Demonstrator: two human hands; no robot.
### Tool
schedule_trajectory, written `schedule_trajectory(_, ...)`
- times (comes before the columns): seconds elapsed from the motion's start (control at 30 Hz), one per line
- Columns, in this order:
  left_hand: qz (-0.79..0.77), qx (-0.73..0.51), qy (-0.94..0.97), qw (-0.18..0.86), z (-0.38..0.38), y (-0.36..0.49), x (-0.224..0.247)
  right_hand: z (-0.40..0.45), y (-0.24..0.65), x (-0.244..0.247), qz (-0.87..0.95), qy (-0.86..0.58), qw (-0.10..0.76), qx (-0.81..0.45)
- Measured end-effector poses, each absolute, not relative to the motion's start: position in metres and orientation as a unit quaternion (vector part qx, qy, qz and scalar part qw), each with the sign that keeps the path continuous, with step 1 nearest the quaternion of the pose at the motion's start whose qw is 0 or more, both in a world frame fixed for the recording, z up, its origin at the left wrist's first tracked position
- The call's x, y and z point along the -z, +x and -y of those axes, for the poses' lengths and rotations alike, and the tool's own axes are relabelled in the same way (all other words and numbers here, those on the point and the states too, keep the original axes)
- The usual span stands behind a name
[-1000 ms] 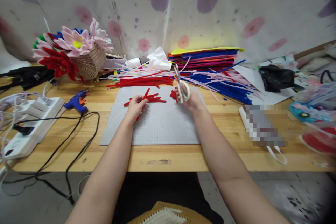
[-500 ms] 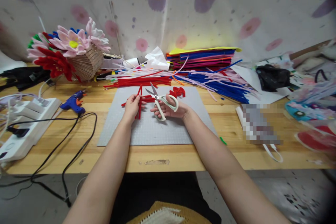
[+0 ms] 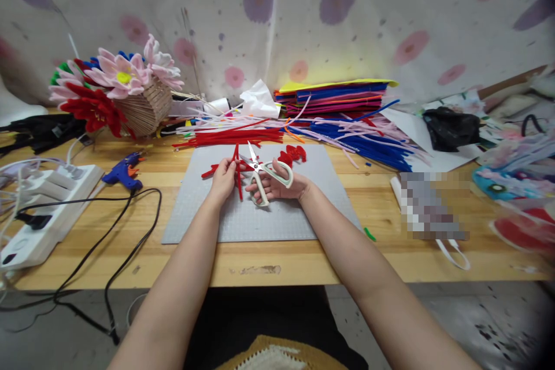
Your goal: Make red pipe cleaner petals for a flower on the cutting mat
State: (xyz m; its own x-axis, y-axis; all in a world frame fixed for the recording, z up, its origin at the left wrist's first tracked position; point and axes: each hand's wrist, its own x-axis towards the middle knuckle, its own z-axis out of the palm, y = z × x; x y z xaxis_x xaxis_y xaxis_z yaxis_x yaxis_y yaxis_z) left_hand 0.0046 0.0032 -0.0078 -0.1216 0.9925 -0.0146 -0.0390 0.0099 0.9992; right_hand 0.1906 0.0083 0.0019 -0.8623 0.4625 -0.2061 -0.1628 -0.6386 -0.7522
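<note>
My left hand (image 3: 224, 180) pinches a red pipe cleaner (image 3: 240, 185), held roughly upright over the grey cutting mat (image 3: 260, 228). In my right hand (image 3: 288, 184) are white-handled scissors (image 3: 262, 167), thumb and fingers through the loops and blades spread apart. The blades point away from me, just right of the pipe cleaner; whether they touch it I cannot tell. More short red pieces (image 3: 210, 171) lie on the mat behind my left hand. A curled red bundle (image 3: 292, 154) rests beyond my right hand.
Red pipe cleaners (image 3: 225, 137) and blue ones (image 3: 377, 147) lie along the back. At left are a basket of fuzzy flowers (image 3: 143, 104), a blue glue gun (image 3: 124, 172), a power strip (image 3: 56, 214) and loose black cables (image 3: 125, 243). A blurred-out object (image 3: 429, 205) lies at right.
My left hand has shifted slightly right with the pipe cleaner. The scissors have moved a little left and turned, their blades pointing more directly away, close to the pipe cleaner.
</note>
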Motion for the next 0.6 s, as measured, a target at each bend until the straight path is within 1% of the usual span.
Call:
schedule_trajectory(0.13,-0.514,-0.55,0.451,0.481,-0.002,0.003,0.006,-0.008,0.191,-0.006,0.39,-0.196,0.171,-0.884)
schedule_trajectory(0.3,-0.448,-0.521,0.479,0.547,0.003,0.008,0.003,-0.009,0.191,-0.007,0.392,-0.168,0.154,-0.892)
schedule_trajectory(0.43,-0.42,-0.499,0.522,0.55,0.006,0.015,0.007,-0.011,0.193,-0.005,0.374,-0.156,0.188,-0.895)
schedule_trajectory(0.53,-0.425,-0.5,0.533,0.534,0.005,0.016,0.01,-0.012,0.195,-0.005,0.358,-0.162,0.223,-0.892)
schedule_trajectory(0.6,-0.431,-0.5,0.533,0.529,0.004,0.016,0.009,-0.012,0.195,-0.005,0.353,-0.168,0.231,-0.891)
